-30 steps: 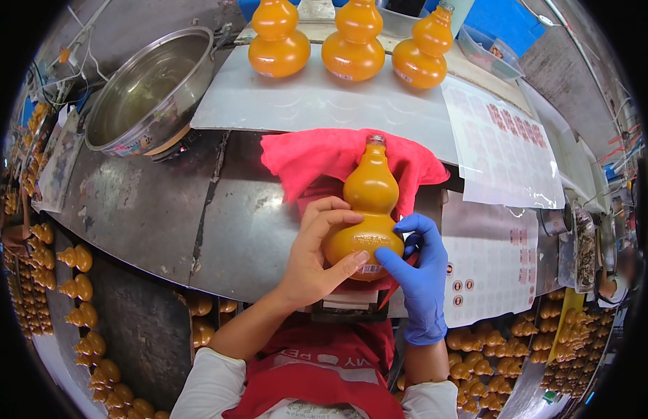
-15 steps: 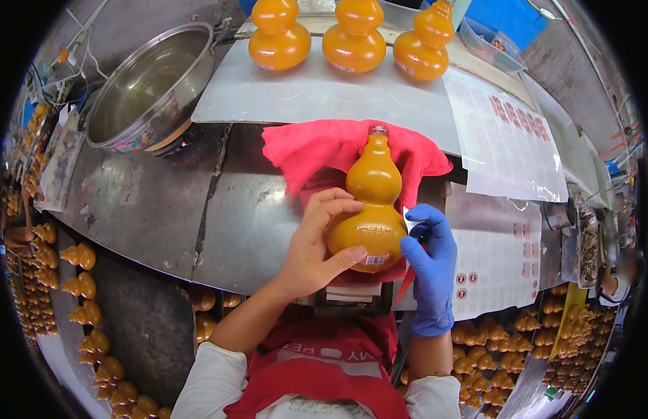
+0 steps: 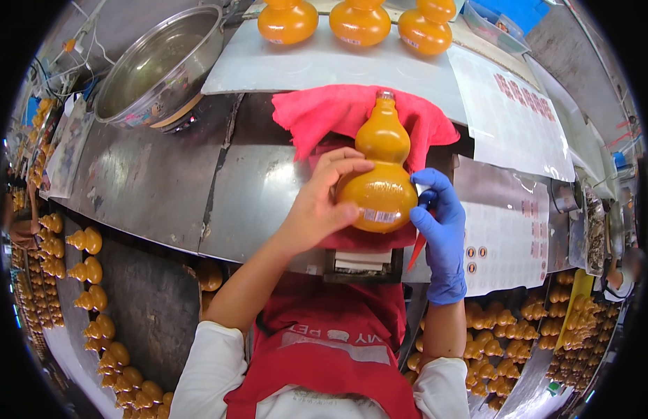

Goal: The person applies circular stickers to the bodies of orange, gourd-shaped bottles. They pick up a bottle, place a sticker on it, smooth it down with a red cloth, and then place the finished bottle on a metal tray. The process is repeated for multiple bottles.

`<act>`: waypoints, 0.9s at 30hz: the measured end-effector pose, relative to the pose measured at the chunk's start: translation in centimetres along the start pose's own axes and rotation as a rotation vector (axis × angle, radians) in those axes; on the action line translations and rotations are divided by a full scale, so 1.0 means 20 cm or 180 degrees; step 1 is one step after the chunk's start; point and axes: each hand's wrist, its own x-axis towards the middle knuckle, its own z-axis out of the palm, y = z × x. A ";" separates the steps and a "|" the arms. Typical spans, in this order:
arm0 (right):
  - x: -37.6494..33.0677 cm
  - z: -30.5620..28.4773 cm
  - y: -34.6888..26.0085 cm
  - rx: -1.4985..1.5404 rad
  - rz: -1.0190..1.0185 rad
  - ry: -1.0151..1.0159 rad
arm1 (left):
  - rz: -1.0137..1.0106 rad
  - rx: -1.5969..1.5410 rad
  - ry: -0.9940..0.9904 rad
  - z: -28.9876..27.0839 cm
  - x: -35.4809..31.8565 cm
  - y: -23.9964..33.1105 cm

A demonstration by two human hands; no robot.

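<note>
The three orange bottles (image 3: 360, 25) at the back get chopped by the top edge, necks gone. The blue-gloved right hand (image 3: 444, 234) covers the top of the red pointy tool (image 3: 416, 252), so no clue what it is. The nearer gourd bottle (image 3: 381, 187) blocks some pink cloth (image 3: 325, 115). Tiny bits (image 3: 503, 28) in the tub (image 3: 486, 26): unreadable. Far-right person (image 3: 621, 281): just a blur.

Red apron (image 3: 303, 373) with pale printing (image 3: 338, 336), white sleeves (image 3: 206, 363), blue glove (image 3: 447, 255) on the right hand (image 3: 441, 218); left hand (image 3: 327, 199) bare.
</note>
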 end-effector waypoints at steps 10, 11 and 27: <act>0.00 0.02 0.00 -0.0606 -0.0226 -0.0046 | -0.0054 -0.0535 0.0228 0.05 -0.02 -0.01; 0.00 0.02 -0.01 -0.0587 -0.0196 -0.0055 | -0.0059 -0.0542 0.0219 0.05 -0.02 -0.01; 0.02 0.01 -0.02 -0.0358 0.0018 -0.0063 | -0.0078 -0.0608 0.0179 0.04 -0.02 -0.01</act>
